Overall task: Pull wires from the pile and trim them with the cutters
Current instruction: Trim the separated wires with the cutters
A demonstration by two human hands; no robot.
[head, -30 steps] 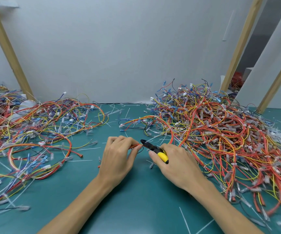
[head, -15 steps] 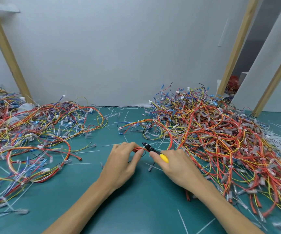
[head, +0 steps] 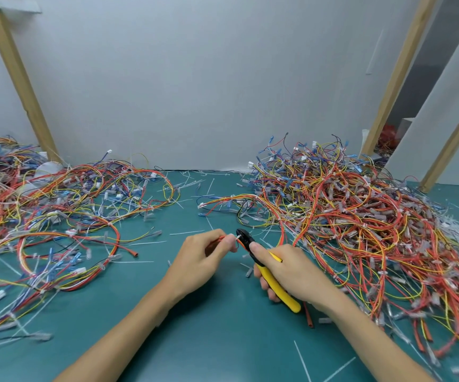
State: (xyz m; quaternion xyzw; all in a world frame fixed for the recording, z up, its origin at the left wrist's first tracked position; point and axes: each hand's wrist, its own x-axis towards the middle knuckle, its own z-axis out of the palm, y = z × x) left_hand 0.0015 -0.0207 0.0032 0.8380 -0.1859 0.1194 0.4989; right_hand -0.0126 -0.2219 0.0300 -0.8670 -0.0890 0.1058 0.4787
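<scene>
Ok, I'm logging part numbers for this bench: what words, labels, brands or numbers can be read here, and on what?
No text is legible here.
Cutters, in the right hand: small dark mark on the yellow handle, too small to read.
Orange wire pinched by the left hand: no print visible.
Right wire pile and left wire pile: sleeves and connectors too blurred to read.
Wall: blank.

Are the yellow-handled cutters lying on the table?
No, the right hand grips the yellow-handled cutters, tip against orange wires pinched in the left hand.
</scene>
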